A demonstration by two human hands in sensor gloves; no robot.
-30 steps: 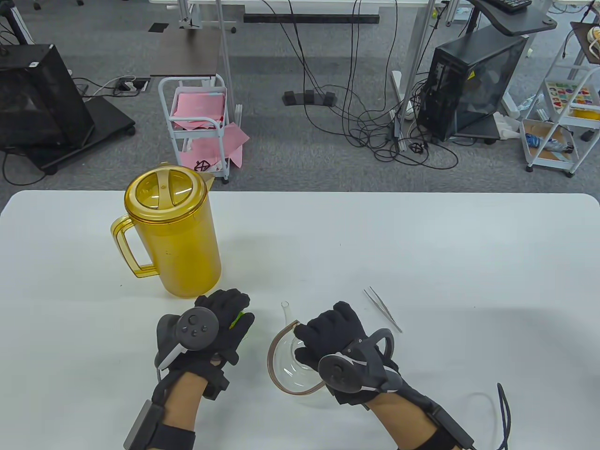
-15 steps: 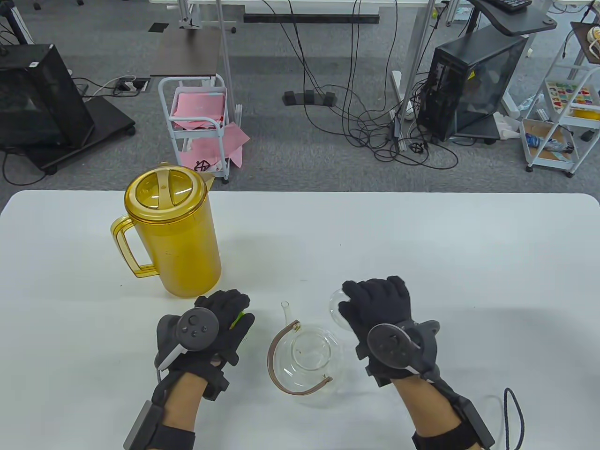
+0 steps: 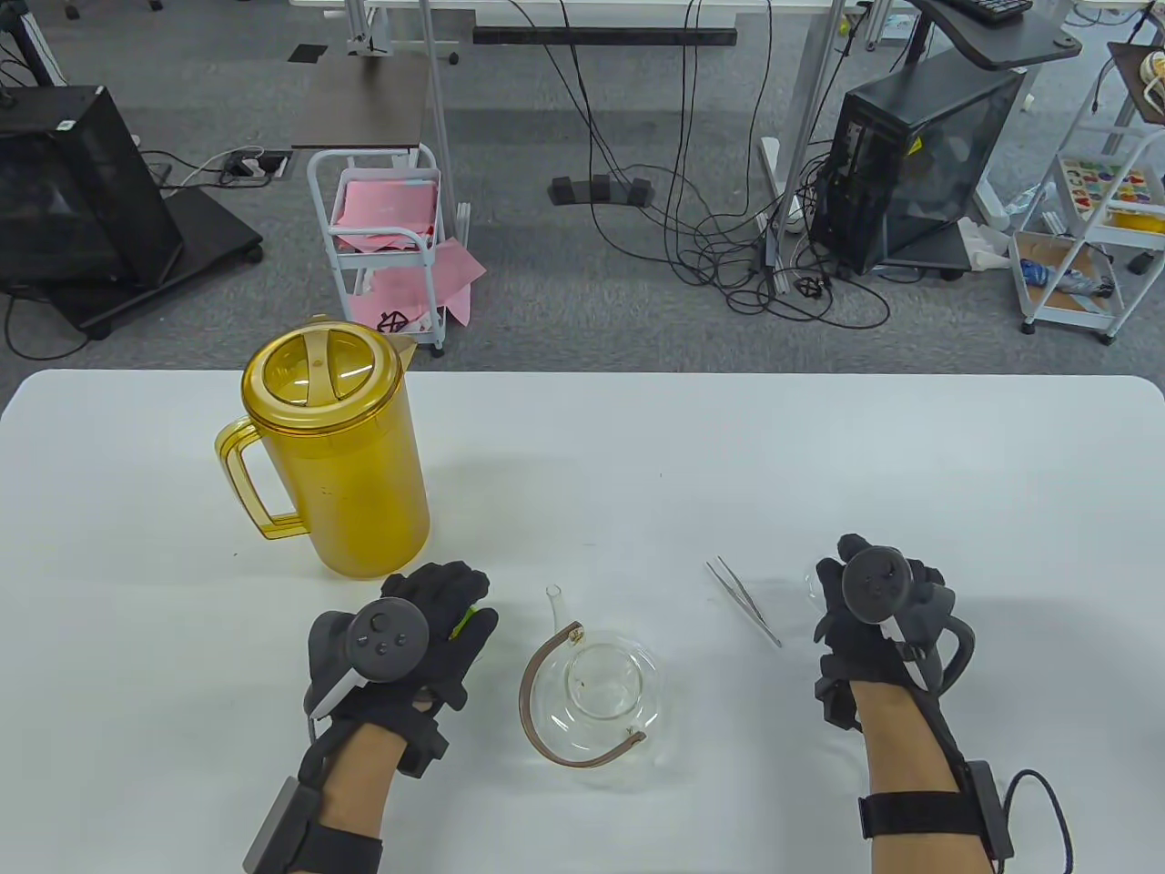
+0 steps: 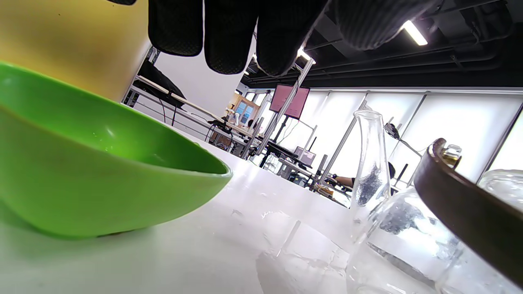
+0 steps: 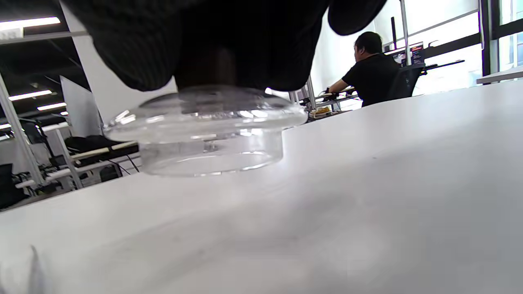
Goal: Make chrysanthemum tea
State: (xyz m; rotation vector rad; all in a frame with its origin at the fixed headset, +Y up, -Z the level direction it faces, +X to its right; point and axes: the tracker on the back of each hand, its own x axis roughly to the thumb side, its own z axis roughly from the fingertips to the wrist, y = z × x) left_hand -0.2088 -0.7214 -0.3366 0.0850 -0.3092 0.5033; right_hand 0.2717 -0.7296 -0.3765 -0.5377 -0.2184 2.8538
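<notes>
A lidless glass teapot (image 3: 596,694) with a brown handle (image 4: 461,208) stands near the table's front edge, its spout (image 4: 369,163) pointing away from me. My right hand (image 3: 842,583) is to the right of the teapot and pinches the knob of the glass lid (image 5: 208,130), which is low over the table or just touching it. My left hand (image 3: 455,619) hovers with relaxed fingers (image 4: 229,36) over a green bowl (image 4: 102,175) left of the teapot. The bowl is mostly hidden in the table view. Metal tweezers (image 3: 744,601) lie between the teapot and my right hand.
A tall yellow lidded pitcher (image 3: 337,455) stands at the left behind the bowl, its handle facing left. The white table (image 3: 728,455) stretches bare behind and to the right. In the right wrist view a person (image 5: 369,69) sits at a far desk.
My right hand lifted the glass lid off the teapot and carried it right, past the tweezers. The teapot now stands uncovered. My left hand stayed over the bowl.
</notes>
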